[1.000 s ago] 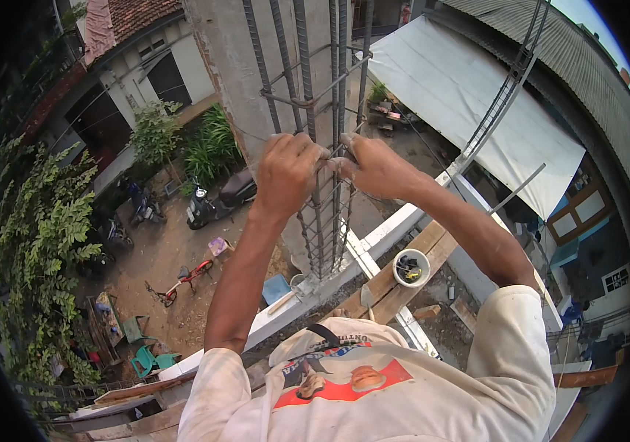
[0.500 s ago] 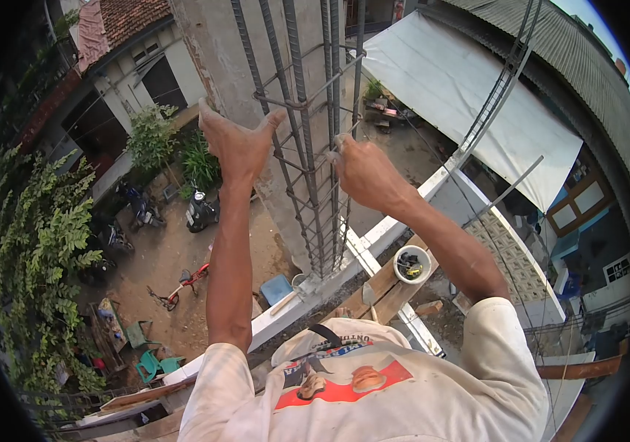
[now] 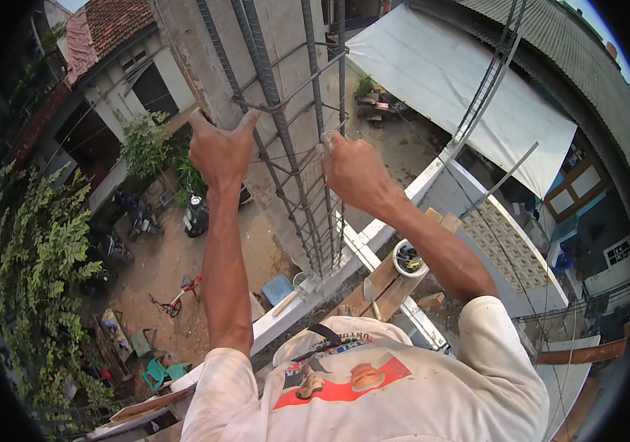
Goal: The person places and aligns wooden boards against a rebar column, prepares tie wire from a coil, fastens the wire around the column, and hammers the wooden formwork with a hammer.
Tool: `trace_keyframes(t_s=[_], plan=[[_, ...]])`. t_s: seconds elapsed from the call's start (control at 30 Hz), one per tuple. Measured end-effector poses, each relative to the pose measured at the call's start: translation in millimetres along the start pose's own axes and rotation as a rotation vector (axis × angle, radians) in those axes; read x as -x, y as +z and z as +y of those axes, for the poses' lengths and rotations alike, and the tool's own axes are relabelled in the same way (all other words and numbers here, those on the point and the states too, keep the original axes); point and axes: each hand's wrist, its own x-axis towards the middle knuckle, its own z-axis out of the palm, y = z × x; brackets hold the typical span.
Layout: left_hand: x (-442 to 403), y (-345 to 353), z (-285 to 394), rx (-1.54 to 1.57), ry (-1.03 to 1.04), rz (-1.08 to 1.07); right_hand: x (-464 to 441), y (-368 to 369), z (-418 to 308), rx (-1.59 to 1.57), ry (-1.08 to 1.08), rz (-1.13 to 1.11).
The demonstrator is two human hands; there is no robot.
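Left hand (image 3: pixel 220 147) spread near column edge (image 3: pixel 182 55), right hand (image 3: pixel 357 169) curled beside rebar (image 3: pixel 262 59), grip unclear, open yard (image 3: pixel 160 258) below.

Wooden planks (image 3: pixel 387 279) carry a white bucket (image 3: pixel 415 273) of small items and, near it, a trowel (image 3: pixel 369 290) lying flat.

rebar cage (image 3: pixel 285 140) cut off at twelve o'clock; at four o'clock, right forearm (image 3: pixel 436 243) partly hides white bucket (image 3: pixel 412 275), contents too small to tell.
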Motion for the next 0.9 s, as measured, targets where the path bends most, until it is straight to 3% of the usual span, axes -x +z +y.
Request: trace_keyframes(t_s=[0.2, 0.43, 0.5, 0.53, 0.6, 0.63, 0.7, 0.77, 0.83, 0.9], plan=[[3, -5, 6, -0.015, -0.032, -0.041, 7, -9, 18, -0.017, -0.15, 0.162], [8, -9, 3, 0.046, -0.027, -0.088, 18, -6, 18, -0.088, -0.11, 0.171], [15, -5, 2, -0.026, 0.195, 0.201, 19, -1, 22, -0.102, -0.129, 0.22], [19, -11, 6, -0.019, 0.202, 0.198, 19, -1, 23, -0.099, -0.123, 0.228], [27, -30, 16, 0.268, 0.695, 0.3, 20, 0, 23, -0.048, -0.106, 0.217], [27, -37, 24, 0.274, 0.699, 0.292, 20, 3, 23, -0.048, -0.096, 0.221], [29, -51, 41, -0.115, 1.193, -0.185, 22, 9, 20, -0.103, -0.117, 0.294], [19, -43, 55, -0.126, 1.196, -0.318, 25, 14, 16, -0.109, -0.106, 0.321], [-9, -30, 55, -0.334, 1.462, -0.474, 25, 15, 11, -0.115, -0.108, 0.356], [-25, -27, 58, -0.33, 1.484, -0.551, 32, 17, 4, -0.098, -0.037, 0.367]])
